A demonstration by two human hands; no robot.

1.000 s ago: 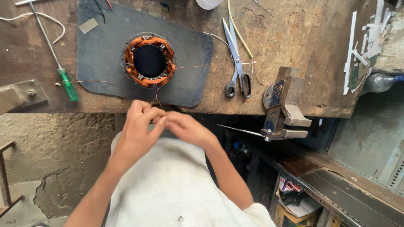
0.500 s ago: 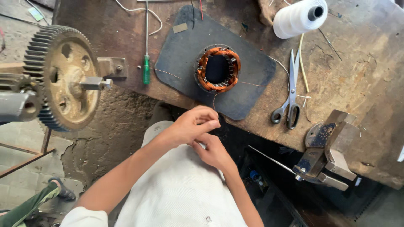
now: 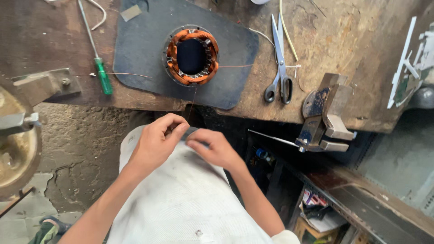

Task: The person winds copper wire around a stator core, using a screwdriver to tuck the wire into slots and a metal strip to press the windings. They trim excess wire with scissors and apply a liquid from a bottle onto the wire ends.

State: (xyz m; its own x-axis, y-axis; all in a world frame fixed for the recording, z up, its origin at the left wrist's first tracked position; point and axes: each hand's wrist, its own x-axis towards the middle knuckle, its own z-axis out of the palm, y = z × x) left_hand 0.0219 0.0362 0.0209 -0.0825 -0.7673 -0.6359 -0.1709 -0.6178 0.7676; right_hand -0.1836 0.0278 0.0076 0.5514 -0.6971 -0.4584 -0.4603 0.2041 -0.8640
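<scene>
A motor stator (image 3: 192, 56) with orange copper windings lies on a dark rubber mat (image 3: 140, 54) on the worn wooden bench. A thin copper wire (image 3: 193, 97) runs from it down over the bench edge to my left hand (image 3: 156, 144), whose thumb and fingers pinch it above my lap. My right hand (image 3: 214, 149) sits just beside it with its fingertips drawn together and pointing at the left fingertips. I cannot see whether the right hand also grips the wire end.
Scissors (image 3: 280, 68) lie right of the mat and a green-handled screwdriver (image 3: 103, 77) left of it. A metal vise (image 3: 325, 117) is clamped at the bench's right edge. A large metal wheel (image 3: 18, 153) juts in at the left. Shelves with clutter sit lower right.
The view has swung back over the bench, so the big wheel is now mostly out of frame. My hands stay together at my lap on the wire, the right hand slightly lower.
</scene>
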